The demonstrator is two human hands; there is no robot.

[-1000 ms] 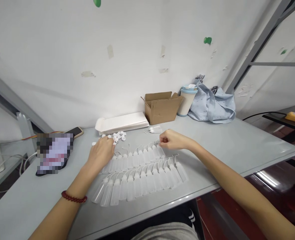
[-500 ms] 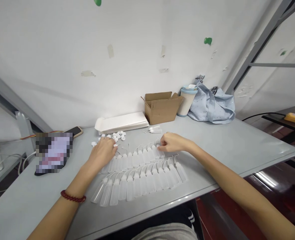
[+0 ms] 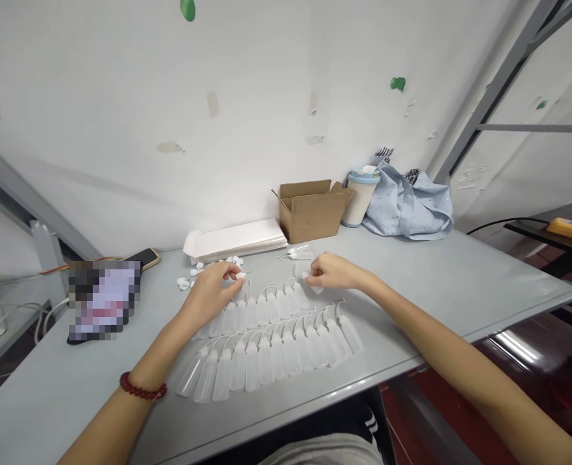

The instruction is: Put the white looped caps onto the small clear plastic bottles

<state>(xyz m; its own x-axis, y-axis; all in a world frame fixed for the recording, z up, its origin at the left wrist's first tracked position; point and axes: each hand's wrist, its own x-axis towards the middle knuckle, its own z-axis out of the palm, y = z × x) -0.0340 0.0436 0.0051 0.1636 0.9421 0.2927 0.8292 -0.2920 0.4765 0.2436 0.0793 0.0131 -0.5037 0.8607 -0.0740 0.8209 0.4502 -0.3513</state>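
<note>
Pinched in the fingertips of my left hand is a small white cap with a thin tip pointing right. My right hand grips a small clear squeeze bottle, lifted at the right end of the back row; the fingers partly cover it. Under and between my hands lies the back row of squeeze bottles, with thin bent tubes at their tops. A longer front row of similar bottles lies nearer me. Loose white caps are scattered behind and left of my left hand.
Behind the bottles are a flat white box, an open cardboard box, a cup with a blue lid and a light blue bag. A couple of bottles lie by the cardboard box. A phone is at left.
My left hand has risen from the loose caps and moved right, now with one cap in its fingertips. My right hand has lifted a bottle slightly from the back row.
</note>
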